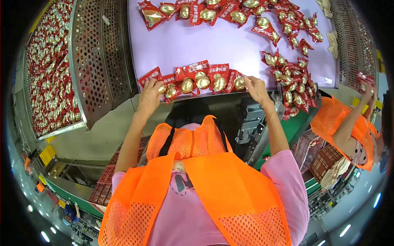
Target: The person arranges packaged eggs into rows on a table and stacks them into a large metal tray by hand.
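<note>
A row of several red-and-gold packets, each with a rounded gold middle and white lettering on red, lies along the near edge of the pale lilac work surface. At the row's left end my left hand has its fingers bent round a packet and partly hides it. My right hand grips the side of the end packet at the right, fingertips against its edge. The packets between my hands lie side by side, touching or overlapping.
More packets spread across the far side, and a pile spills over the near right edge. A perforated metal panel separates a packet-filled bin at left. Another person's hand holds a packet at right.
</note>
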`<state>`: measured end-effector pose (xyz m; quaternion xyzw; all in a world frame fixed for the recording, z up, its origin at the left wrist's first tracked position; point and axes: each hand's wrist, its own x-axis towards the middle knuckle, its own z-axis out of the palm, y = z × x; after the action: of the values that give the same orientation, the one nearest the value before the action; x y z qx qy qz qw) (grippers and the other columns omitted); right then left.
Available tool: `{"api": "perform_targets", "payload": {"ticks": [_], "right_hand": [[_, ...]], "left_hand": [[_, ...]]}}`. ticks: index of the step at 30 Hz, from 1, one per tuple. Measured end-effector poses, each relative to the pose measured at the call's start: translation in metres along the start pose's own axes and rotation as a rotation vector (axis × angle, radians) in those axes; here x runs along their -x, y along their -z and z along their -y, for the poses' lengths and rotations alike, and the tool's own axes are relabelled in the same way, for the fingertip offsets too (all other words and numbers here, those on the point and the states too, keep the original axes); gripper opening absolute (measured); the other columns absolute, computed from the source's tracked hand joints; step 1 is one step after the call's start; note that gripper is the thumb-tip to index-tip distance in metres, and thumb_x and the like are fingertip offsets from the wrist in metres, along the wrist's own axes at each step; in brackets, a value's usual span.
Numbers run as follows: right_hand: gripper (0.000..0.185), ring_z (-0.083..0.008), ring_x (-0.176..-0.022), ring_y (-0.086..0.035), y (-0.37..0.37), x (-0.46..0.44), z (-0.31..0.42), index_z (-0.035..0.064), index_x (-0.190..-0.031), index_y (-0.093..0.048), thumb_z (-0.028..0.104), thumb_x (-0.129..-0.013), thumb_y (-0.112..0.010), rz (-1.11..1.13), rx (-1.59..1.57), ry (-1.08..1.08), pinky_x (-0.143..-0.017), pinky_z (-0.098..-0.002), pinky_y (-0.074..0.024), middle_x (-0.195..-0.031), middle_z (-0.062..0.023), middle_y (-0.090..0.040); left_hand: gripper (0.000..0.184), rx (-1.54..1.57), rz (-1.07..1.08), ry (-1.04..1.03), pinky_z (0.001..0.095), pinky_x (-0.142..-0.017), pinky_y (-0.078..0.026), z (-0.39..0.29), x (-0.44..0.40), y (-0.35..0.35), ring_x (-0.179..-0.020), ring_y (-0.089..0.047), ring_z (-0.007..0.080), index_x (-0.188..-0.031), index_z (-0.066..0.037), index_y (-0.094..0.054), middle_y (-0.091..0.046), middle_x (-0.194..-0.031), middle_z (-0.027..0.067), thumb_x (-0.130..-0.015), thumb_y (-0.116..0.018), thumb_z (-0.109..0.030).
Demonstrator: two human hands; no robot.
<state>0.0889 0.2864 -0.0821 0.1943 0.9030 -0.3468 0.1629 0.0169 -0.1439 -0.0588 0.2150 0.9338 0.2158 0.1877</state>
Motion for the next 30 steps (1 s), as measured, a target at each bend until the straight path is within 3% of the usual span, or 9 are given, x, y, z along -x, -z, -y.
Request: {"api": "perform_targets", "payload": {"ticks": [2,3,6,10,15,18,21,24,30], "right_hand": [[0.046,-0.0383,-0.096,-0.066,0.018,0.002,0.015,-0.0001,-0.111,-0.070,0.036,-0.083,-0.073,0.057,0.344,0.051,-0.088,-0.0446,-0.0518,-0.090,-0.0256,-0.066],[0.041,-0.0358,-0.104,-0.064,0.027,0.006,0.035,0.0060,-0.115,-0.069,0.025,-0.079,-0.076,0.032,0.452,0.115,-0.089,-0.0423,-0.0522,-0.105,-0.0233,-0.065],[0.047,-0.0338,-0.106,-0.062,0.022,0.002,0.030,0.0131,-0.118,-0.067,0.017,-0.073,-0.079,0.073,0.236,0.571,-0.088,-0.0416,-0.0530,-0.117,-0.0188,-0.061],[0.048,-0.0348,-0.102,-0.061,0.006,-0.004,0.018,0.0157,-0.117,-0.064,0.015,-0.071,-0.079,0.051,0.179,0.473,-0.086,-0.0429,-0.0535,-0.112,-0.0147,-0.059],[0.049,-0.0287,-0.081,-0.066,-0.019,0.003,0.010,0.0062,-0.115,-0.065,0.031,-0.076,-0.083,-0.090,-0.179,0.110,-0.077,-0.0419,-0.0549,-0.092,-0.0150,-0.063],[0.061,-0.0329,-0.090,-0.065,-0.020,0.015,0.039,0.0076,-0.119,-0.064,0.046,-0.074,-0.082,0.020,0.137,0.163,-0.081,-0.0442,-0.0546,-0.103,-0.0185,-0.064],[0.075,-0.0377,-0.107,-0.058,-0.010,0.011,0.054,0.0135,-0.134,-0.057,0.053,-0.074,-0.078,-0.223,0.234,0.583,-0.086,-0.0476,-0.0518,-0.121,-0.0199,-0.057],[0.082,-0.0389,-0.118,-0.049,-0.020,0.004,0.064,0.0221,-0.147,-0.047,0.057,-0.077,-0.072,-0.026,0.284,0.922,-0.091,-0.0503,-0.0488,-0.134,-0.0185,-0.047],[0.080,-0.0348,-0.110,-0.048,-0.057,-0.020,0.063,0.0347,-0.152,-0.036,0.055,-0.081,-0.068,0.097,0.511,0.951,-0.083,-0.0504,-0.0524,-0.127,-0.0144,-0.047]], "left_hand": [[0.053,-0.032,0.020,-0.056,0.0444,-0.097,-0.047,0.005,0.003,0.002,-0.112,-0.053,0.0348,-0.122,-0.008,-0.059,-0.054,-0.117,0.0129,-0.072,-0.077,-0.004],[0.056,-0.021,0.036,-0.058,0.0445,-0.097,-0.047,0.003,0.006,0.006,-0.113,-0.052,0.0354,-0.124,-0.009,-0.059,-0.054,-0.118,0.0137,-0.072,-0.078,-0.007],[0.060,-0.031,0.070,-0.031,0.0452,-0.096,-0.046,-0.015,0.009,0.013,-0.117,-0.051,0.0361,-0.129,-0.013,-0.059,-0.052,-0.123,0.0155,-0.073,-0.080,-0.017],[0.062,-0.212,-0.022,-0.079,0.0493,-0.091,-0.045,-0.021,0.009,-0.010,-0.118,-0.048,0.0354,-0.129,-0.019,-0.062,-0.049,-0.126,0.0170,-0.071,-0.081,-0.028],[0.060,-0.173,0.069,-0.009,0.0502,-0.094,-0.043,-0.013,0.001,-0.010,-0.121,-0.047,0.0353,-0.128,-0.020,-0.062,-0.047,-0.131,0.0183,-0.072,-0.081,-0.030],[0.065,-0.228,0.053,-0.050,0.0491,-0.096,-0.041,-0.012,0.005,-0.018,-0.122,-0.047,0.0352,-0.133,-0.021,-0.059,-0.046,-0.135,0.0193,-0.073,-0.080,-0.035],[0.075,-0.270,-0.018,-0.108,0.0487,-0.096,-0.039,-0.009,0.012,-0.018,-0.121,-0.047,0.0354,-0.142,-0.023,-0.051,-0.044,-0.138,0.0201,-0.075,-0.079,-0.042],[0.082,-0.301,-0.065,-0.135,0.0476,-0.094,-0.039,-0.014,0.012,-0.020,-0.118,-0.048,0.0351,-0.149,-0.027,-0.044,-0.044,-0.140,0.0206,-0.077,-0.075,-0.051],[0.086,-0.438,-0.074,-0.346,0.0484,-0.090,-0.040,0.002,-0.014,-0.042,-0.105,-0.051,0.0330,-0.152,-0.025,-0.038,-0.053,-0.117,0.0150,-0.079,-0.067,-0.062]]}}
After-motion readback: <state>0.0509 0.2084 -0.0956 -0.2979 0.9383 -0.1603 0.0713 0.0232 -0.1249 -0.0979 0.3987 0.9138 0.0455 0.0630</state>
